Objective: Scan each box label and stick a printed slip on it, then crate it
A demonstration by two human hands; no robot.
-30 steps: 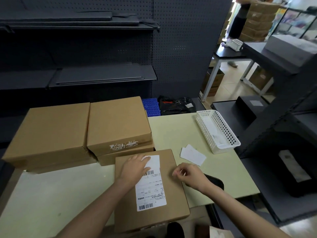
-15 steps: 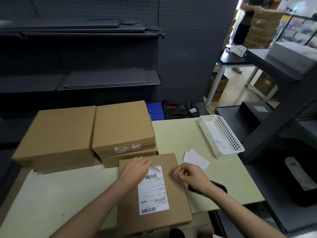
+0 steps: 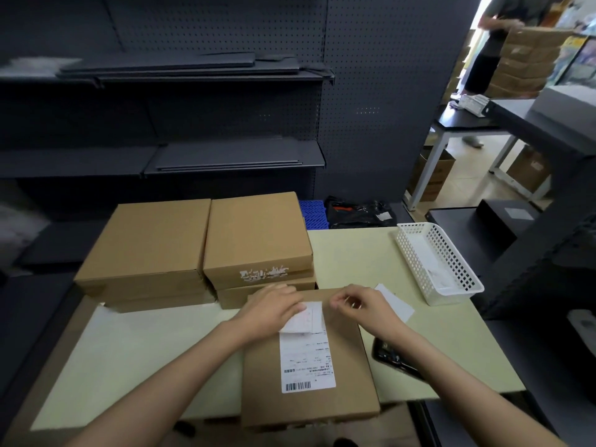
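Note:
A flat brown box lies on the table's near edge in front of me. A long white shipping label with a barcode runs down its lid. A small white slip lies over the label's top end. My left hand rests on the slip's left part with fingers laid flat. My right hand hovers just right of the slip over the box's far edge, fingers curled and thumb meeting forefinger, with nothing visible between them.
Two stacks of brown boxes stand at the back left of the pale table. A white mesh basket sits back right, loose white slips and a black handheld device lie right of the box. A person stands far back right.
My right hand has moved from the box's right edge toward its far edge, closer to my left hand. The small slip now lies spread over the label's top end.

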